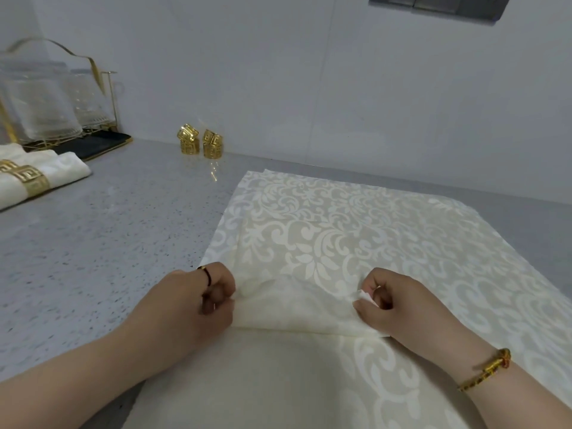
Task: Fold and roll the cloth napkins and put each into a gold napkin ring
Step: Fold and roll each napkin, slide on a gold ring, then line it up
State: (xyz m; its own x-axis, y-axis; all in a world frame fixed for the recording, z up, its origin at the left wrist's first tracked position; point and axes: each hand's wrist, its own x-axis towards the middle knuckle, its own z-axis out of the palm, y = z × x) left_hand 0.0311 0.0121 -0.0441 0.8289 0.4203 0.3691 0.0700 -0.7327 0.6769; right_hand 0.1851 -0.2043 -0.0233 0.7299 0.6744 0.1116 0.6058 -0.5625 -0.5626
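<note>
A cream damask napkin [340,230] lies spread on the grey speckled counter, on top of more of the same cloth. My left hand [192,298] pinches its near left edge. My right hand [393,301] pinches the near right corner, and a fold of cloth is raised between the two hands. Several gold napkin rings [200,140] stand stacked by the back wall. At the far left lies a rolled napkin [58,173] inside a gold ring [28,178], with another roll behind it.
A gold wire rack with glass cups [55,103] stands on a black tray [99,144] at the back left. The white wall runs close behind the counter [93,243].
</note>
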